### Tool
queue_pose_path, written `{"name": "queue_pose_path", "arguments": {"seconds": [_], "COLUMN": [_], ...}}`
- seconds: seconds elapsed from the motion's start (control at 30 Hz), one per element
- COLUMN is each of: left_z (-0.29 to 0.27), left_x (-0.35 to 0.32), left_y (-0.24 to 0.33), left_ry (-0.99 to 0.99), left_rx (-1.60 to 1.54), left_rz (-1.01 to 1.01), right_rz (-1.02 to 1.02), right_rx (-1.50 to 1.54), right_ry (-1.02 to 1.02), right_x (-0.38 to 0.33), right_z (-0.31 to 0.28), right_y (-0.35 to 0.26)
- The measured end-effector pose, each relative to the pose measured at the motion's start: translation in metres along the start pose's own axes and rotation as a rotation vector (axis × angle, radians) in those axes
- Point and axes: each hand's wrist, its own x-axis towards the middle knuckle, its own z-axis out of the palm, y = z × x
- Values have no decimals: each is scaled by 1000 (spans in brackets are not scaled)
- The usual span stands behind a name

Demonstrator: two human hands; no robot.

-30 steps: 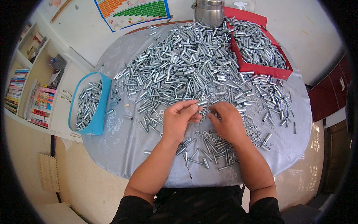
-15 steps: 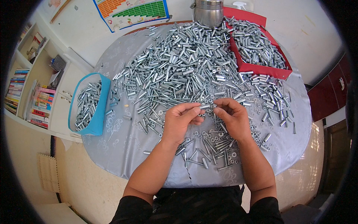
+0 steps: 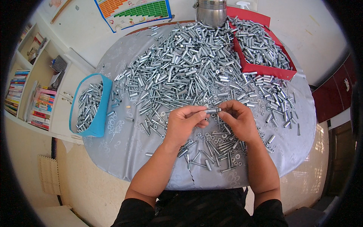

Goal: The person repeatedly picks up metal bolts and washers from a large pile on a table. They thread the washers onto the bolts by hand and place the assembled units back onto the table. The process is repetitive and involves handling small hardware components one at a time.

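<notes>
My left hand [image 3: 186, 123] pinches one end of a silvery sleeve anchor bolt [image 3: 211, 110] between thumb and fingers. At its other end, the thumb and fingers of my right hand [image 3: 239, 120] close on the tip, where a nut or washer seems to sit; my fingers hide part of it. The bolt lies level, just above the table. Beneath and beyond my hands spreads a large heap of metal sleeves and bolts [image 3: 177, 64]. Between my forearms lie loose bolts [image 3: 223, 147] and several hex nuts and washers [image 3: 237, 163].
A blue fabric bin [image 3: 99, 121] of metal sleeves stands at the left of the round table with a grey cloth [image 3: 113, 162]. At the back right sits a red box [image 3: 261, 69], full of similar parts, beside a steel pot [image 3: 211, 15]. Bookshelves [image 3: 36, 90] flank the left.
My right hand has shifted slightly right and lower. The bolt between my hands now lies more level, with more of its length showing.
</notes>
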Motion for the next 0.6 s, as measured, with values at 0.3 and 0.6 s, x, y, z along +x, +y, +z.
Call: {"name": "queue_pose_path", "arguments": {"seconds": [0.3, 0.6], "left_z": [-2, -2], "left_x": [-1, -2], "left_y": [3, 4], "left_ry": [-52, -95], "left_rx": [17, 47], "left_rz": [7, 3], "right_rz": [-30, 113], "right_rx": [-24, -150], "right_ry": [-39, -38], "right_x": [-2, -4], "right_z": [-2, -2], "right_y": [-4, -10]}}
